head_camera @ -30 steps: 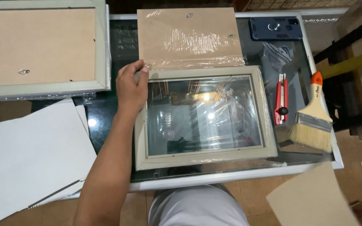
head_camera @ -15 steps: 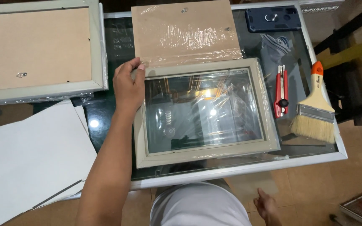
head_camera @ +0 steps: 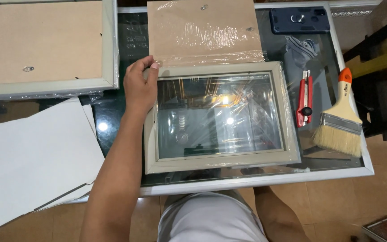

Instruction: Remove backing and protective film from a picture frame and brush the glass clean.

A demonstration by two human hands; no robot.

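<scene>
**Left hand on the corner of the wrapped frame**

My left hand rests at the upper left corner of the small grey picture frame with a glass pane, fingers curled together over the frame's edge where clear plastic film is stretched across it. I cannot tell whether the fingertips pinch the film or only press on the corner. My right hand is not in view.

The frame lies flat in the middle of the picture on the dark glass surface, its long axis running left to right, so nearly all of it extends to the right of my hand and slightly below. My forearm comes up from the lower left, alongside the frame's left edge.

Touching the frame's top edge lies a brown backing board covered in crinkled film. In the upper left sits a larger grey frame turned face down, and below it white sheets. On the right, well apart from my hand, lie a red utility knife and a wide paintbrush with an orange-tipped handle.
</scene>
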